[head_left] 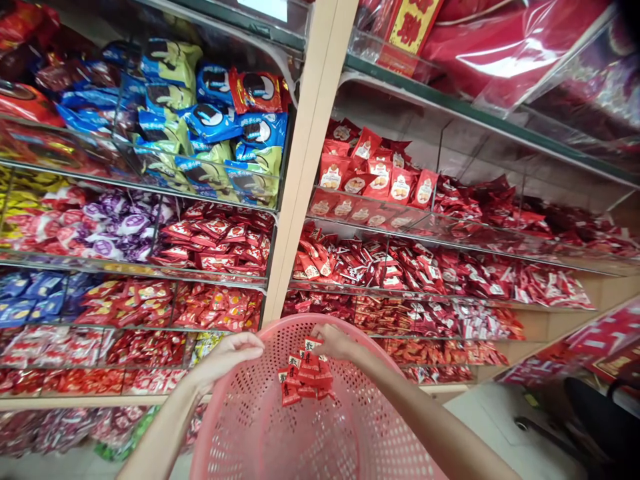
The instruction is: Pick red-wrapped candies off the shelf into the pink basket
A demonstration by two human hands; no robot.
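Note:
A pink perforated plastic basket (220, 427) fills the bottom middle of the head view, tilted toward me. My left hand (223, 363) is at its left rim, fingers together and bent over the edge, with the thumb side hidden. Inside the basket's upper part, my right hand (334, 343) has its fingers curled at a cluster of small red candy packets (305, 377) with dark characters on pale labels. The top packets touch those fingers; whether the lower ones rest on the basket wall or hang free I cannot tell.
Ahead stand shelves with clear-fronted bins: blue and green packets (207, 130), purple-white sweets (125, 223), and red packets (380, 177) to the right. A wooden upright (305, 153) divides them. Bags lie below left; a black object (590, 420) stands on the floor at right.

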